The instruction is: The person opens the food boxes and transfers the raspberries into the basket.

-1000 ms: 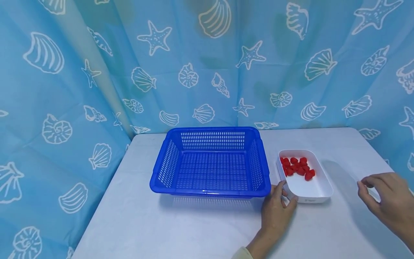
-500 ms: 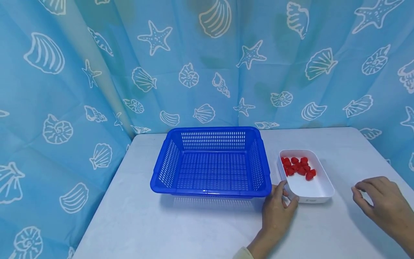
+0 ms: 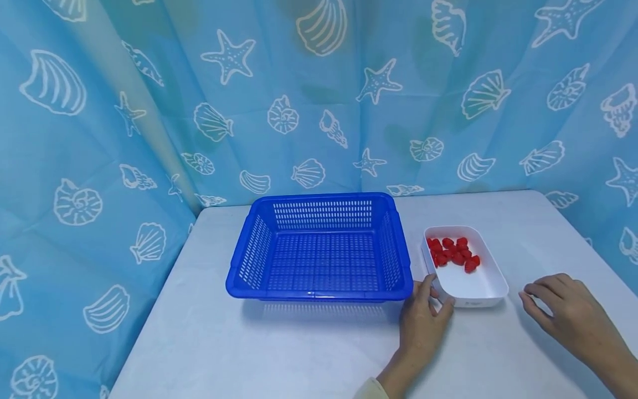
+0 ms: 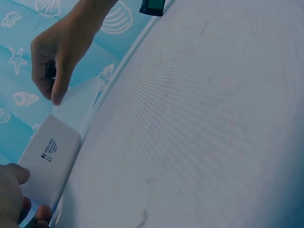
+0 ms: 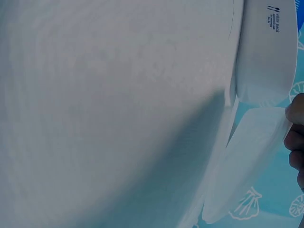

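Note:
A white rectangular container (image 3: 468,285) stands on the table, with small red berry-like pieces (image 3: 456,256) grouped in its far part. My left hand (image 3: 422,327) holds its near left corner, thumb on the front wall. To the right of the container, my right hand (image 3: 568,313) pinches the edge of a translucent, lid-like sheet (image 5: 251,156). That sheet hangs below the fingers in the right wrist view, close to the container's end; against the white table it hardly shows in the head view.
A blue perforated basket (image 3: 319,295) sits left of the container, just beside my left hand. The white table (image 3: 279,354) ends at a blue curtain (image 3: 309,111) with shell prints. A dark object (image 4: 153,6) shows at the top of the left wrist view.
My right hand has moved left, closer to the container, carrying the translucent sheet. My left hand keeps its hold on the container's corner. The head view has shifted slightly.

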`<state>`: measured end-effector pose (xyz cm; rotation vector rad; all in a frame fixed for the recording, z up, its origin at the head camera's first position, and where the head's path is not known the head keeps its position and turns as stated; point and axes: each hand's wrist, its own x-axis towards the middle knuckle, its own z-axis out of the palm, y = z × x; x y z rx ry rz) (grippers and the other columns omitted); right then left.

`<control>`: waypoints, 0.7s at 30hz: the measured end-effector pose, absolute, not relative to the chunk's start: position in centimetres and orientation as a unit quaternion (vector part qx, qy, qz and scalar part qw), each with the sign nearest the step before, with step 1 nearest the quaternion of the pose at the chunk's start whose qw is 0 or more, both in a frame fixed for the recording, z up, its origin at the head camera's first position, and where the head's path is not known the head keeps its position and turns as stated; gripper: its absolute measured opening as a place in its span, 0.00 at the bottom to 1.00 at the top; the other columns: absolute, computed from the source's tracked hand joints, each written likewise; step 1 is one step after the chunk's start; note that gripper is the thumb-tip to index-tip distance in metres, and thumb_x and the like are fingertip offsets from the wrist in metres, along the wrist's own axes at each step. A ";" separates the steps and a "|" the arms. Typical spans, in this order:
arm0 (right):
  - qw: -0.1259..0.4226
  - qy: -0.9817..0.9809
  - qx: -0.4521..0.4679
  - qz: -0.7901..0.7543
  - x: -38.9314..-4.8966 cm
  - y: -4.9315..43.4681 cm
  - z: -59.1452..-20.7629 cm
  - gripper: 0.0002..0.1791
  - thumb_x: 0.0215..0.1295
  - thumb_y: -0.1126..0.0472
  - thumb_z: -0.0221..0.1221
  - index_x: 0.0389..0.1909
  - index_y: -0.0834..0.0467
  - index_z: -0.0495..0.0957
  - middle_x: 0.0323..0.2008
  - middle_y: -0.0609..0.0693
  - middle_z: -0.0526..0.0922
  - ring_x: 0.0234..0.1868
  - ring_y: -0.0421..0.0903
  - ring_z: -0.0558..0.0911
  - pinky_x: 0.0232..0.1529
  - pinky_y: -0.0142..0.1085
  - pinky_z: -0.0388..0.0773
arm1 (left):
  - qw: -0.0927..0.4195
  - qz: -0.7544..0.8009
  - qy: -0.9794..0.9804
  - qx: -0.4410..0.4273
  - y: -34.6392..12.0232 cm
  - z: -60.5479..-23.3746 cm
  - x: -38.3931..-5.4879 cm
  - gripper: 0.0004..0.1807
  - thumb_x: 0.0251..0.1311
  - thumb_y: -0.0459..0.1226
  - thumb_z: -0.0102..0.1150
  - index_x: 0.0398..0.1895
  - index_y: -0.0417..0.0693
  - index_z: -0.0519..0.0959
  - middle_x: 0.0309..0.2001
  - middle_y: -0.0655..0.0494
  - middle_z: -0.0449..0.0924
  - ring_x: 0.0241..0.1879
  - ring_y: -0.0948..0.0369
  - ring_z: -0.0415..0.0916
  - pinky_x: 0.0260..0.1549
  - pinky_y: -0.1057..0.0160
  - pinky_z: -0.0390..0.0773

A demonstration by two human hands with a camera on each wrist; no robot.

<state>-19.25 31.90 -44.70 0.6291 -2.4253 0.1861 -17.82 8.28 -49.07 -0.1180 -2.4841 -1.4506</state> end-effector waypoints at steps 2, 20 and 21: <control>0.306 -0.919 0.236 0.072 -19.2 31.9 -44.8 0.42 0.63 0.31 0.31 0.22 0.61 0.80 0.25 0.54 0.79 0.31 0.52 0.74 0.33 0.51 0.74 | 0.128 -0.502 -0.854 -0.041 8.3 -49.1 -17.8 0.26 0.57 0.49 0.58 0.60 0.61 0.68 0.37 0.70 0.65 0.26 0.77 0.61 0.22 0.79 0.64; 0.231 -0.947 0.208 0.078 -19.0 31.9 -45.6 0.17 0.30 0.57 0.75 0.25 0.56 0.82 0.27 0.51 0.78 0.35 0.52 0.75 0.37 0.50 0.73 | 0.124 -0.507 -0.851 -0.045 8.3 -49.2 -17.6 0.26 0.58 0.49 0.57 0.61 0.62 0.66 0.38 0.68 0.66 0.27 0.75 0.62 0.23 0.79 0.65; 0.225 -0.949 0.205 0.079 -19.0 31.9 -45.7 0.17 0.31 0.56 0.75 0.25 0.56 0.82 0.27 0.50 0.78 0.35 0.52 0.75 0.36 0.50 0.73 | 0.122 -0.507 -0.852 -0.044 8.3 -49.2 -17.6 0.26 0.58 0.49 0.56 0.61 0.62 0.66 0.38 0.68 0.66 0.27 0.75 0.62 0.23 0.79 0.65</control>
